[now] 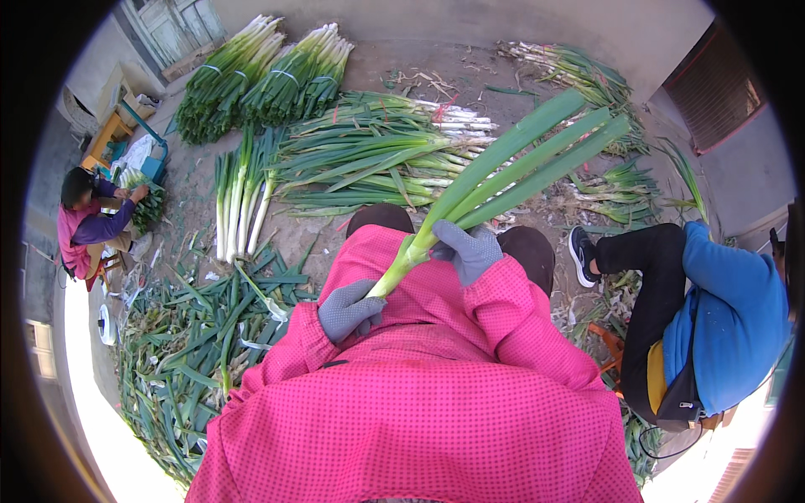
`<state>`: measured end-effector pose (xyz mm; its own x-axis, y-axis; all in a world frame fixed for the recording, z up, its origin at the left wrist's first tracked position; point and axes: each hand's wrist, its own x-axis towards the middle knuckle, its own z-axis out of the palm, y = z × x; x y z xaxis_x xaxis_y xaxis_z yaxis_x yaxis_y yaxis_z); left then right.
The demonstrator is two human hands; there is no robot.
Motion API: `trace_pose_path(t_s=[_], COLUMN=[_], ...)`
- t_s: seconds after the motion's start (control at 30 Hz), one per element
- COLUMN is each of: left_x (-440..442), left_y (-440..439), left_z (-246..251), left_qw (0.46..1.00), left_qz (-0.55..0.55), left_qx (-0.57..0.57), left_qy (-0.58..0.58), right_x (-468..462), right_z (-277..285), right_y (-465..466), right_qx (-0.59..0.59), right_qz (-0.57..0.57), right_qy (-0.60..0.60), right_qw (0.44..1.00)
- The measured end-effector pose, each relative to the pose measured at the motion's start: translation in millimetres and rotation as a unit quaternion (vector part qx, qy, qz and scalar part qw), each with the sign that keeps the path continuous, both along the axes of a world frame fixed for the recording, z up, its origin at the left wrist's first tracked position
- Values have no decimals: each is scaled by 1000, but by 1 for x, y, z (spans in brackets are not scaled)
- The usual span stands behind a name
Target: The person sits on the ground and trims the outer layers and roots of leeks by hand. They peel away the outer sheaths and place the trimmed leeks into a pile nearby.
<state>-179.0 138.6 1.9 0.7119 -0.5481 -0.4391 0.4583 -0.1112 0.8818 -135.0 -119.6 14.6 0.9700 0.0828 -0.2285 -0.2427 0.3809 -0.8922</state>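
A large green onion [412,251] lies slantwise across my lap, its green leaves spread toward the upper right. My left hand [352,309], in a grey dotted glove, is closed around the pale lower stalk. Higher up, my right hand [468,247], gloved the same way, grips the stalk where the leaves fork; its fingers are partly hidden. Just past my knees lies a broad pile of green onions [377,151] with whitish, soil-marked stalks to the right. A row of cleaned green onions [242,195] with white stalks rests on the ground left of that pile.
Stripped leaves [207,339] heap up at my left. Tied bundles [270,75] stand by the back wall. More green onions [572,75] lie at the far right. One person [94,220] sits at left handling a bundle; another in blue [723,302] sits close at right.
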Motion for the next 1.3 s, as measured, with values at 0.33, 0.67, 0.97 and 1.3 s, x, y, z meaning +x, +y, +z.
trace_pose_path(t_s=[0.33,0.67,0.97,1.3], left_x=[1,5,4,8], left_y=[3,2,10,12], left_z=[-4,-7,-14,-21], left_qw=[997,996,998,998], left_qz=[-52,-65,-21,-5], left_qx=[55,54,-37,-49], left_qy=[12,12,44,46], right_x=[16,43,36,33], right_z=[19,22,49,-5], right_y=[-46,-119,-175,-91], right_qx=[148,195,185,74], right_qz=[-201,-265,-377,-142], right_qy=[-36,-65,-70,-138], right_qw=[968,942,905,977])
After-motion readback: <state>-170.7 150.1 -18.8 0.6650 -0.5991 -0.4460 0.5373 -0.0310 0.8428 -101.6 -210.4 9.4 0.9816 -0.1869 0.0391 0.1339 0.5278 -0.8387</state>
